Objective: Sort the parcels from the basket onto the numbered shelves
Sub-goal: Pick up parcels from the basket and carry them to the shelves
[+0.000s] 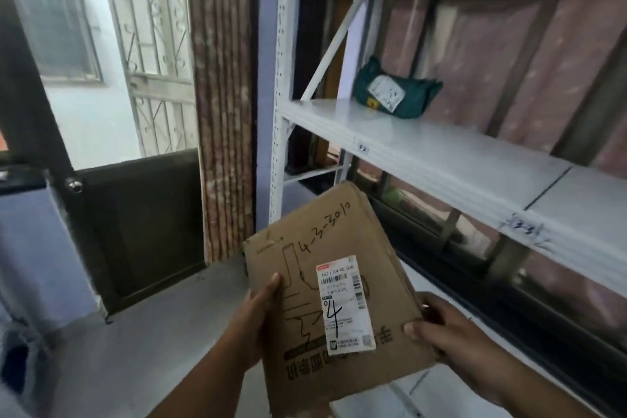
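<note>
L hand [261,322] & R hand [441,326] fingers grip cardboard parcel [325,299] edges; shelf [424,153] bare beside green parcel [395,90].

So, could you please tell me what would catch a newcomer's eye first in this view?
The flat cardboard parcel in the low centre, held at its edges by the left hand and right hand, its white label bearing a big handwritten 4. Next, the green bag parcel alone on the white shelf at upper right.
</note>
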Tool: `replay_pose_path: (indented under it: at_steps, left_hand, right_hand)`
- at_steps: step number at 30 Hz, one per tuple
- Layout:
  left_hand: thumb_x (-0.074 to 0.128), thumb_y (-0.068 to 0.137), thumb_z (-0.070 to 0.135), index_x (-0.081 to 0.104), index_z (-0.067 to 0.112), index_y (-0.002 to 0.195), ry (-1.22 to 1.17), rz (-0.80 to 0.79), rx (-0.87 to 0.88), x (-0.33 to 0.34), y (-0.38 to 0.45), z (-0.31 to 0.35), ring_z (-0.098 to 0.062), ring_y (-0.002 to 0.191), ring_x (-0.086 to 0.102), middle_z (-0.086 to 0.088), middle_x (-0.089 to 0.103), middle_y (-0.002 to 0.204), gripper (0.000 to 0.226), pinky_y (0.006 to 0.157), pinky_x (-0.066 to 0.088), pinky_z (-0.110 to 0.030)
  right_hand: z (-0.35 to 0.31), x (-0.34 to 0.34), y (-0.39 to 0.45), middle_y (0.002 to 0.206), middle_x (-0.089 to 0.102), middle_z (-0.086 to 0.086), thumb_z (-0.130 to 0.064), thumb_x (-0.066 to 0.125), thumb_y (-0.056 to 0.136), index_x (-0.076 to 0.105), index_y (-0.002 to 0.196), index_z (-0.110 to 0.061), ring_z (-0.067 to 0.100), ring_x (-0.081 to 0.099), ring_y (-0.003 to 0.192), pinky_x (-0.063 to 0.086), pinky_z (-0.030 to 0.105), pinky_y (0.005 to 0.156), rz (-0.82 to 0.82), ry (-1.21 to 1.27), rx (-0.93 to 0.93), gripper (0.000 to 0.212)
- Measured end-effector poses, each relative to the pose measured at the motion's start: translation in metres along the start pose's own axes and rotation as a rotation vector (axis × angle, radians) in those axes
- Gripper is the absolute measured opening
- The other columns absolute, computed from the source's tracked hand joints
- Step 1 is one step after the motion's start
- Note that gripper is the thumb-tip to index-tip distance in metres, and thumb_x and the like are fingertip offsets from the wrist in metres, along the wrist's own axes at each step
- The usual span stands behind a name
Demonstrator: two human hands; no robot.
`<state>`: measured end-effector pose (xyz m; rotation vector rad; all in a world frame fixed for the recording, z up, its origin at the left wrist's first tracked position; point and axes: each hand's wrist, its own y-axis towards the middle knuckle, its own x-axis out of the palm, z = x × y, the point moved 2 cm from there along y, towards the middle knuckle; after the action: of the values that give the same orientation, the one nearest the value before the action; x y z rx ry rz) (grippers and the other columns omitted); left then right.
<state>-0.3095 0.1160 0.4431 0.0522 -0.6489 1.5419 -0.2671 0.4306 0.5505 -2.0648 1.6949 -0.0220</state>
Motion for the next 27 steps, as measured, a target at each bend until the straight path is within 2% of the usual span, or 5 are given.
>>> replay_pose_path:
  at_steps: [8,11,16,22,27]
  left_hand:
    - [0.082,0.073,0.055,0.058,0.022,0.139,0.071,0.055,0.051,0.061,0.018,0.023,-0.046,0.101,0.076,-0.02,0.079,0.111,0.078,0.094,0.058,-0.065]
    - [0.08,0.08,0.052,0.061,0.021,0.135,0.071,0.043,0.068,0.069,0.016,0.032,-0.045,0.102,0.076,-0.019,0.079,0.112,0.066,0.096,0.058,-0.064]
    - [0.088,0.066,0.055,0.062,0.024,0.138,0.085,0.038,0.078,0.082,0.007,0.059,-0.046,0.103,0.075,-0.019,0.078,0.115,0.082,0.096,0.057,-0.066]
    - [0.083,0.079,0.05,0.066,0.025,0.136,0.079,-0.073,0.151,0.112,-0.011,0.104,-0.048,0.112,0.072,-0.02,0.075,0.124,0.064,0.099,0.052,-0.072]
    - [0.069,0.095,0.046,0.069,0.024,0.126,0.13,-0.15,0.309,0.161,-0.044,0.148,-0.043,0.099,0.077,-0.017,0.079,0.113,0.038,0.087,0.06,-0.062]
  right_hand:
    - [-0.001,-0.045,-0.027,0.111,0.076,0.008,-0.043,0.086,0.054,0.063,0.122,-0.019,0.029,0.073,0.105,0.053,0.053,0.1,0.069,0.036,0.019,0.075]
    - [-0.002,-0.049,-0.038,0.111,0.077,0.004,-0.046,0.084,0.054,0.06,0.121,-0.018,0.022,0.074,0.104,0.057,0.043,0.095,0.045,0.016,-0.013,0.076]
    - [-0.011,-0.051,-0.062,0.118,0.072,0.004,-0.045,0.083,0.058,0.056,0.124,-0.02,0.015,0.074,0.103,0.061,0.033,0.086,0.029,-0.02,-0.033,0.076]
    - [-0.039,-0.063,-0.101,0.116,0.069,-0.001,-0.03,0.084,0.074,0.051,0.132,-0.029,0.009,0.071,0.098,0.058,0.025,0.074,0.06,-0.075,-0.161,0.066]
    - [-0.057,-0.081,-0.129,0.116,0.074,-0.004,-0.031,0.083,0.08,0.053,0.133,-0.027,0.011,0.073,0.102,0.057,0.025,0.077,0.163,-0.002,-0.284,0.061]
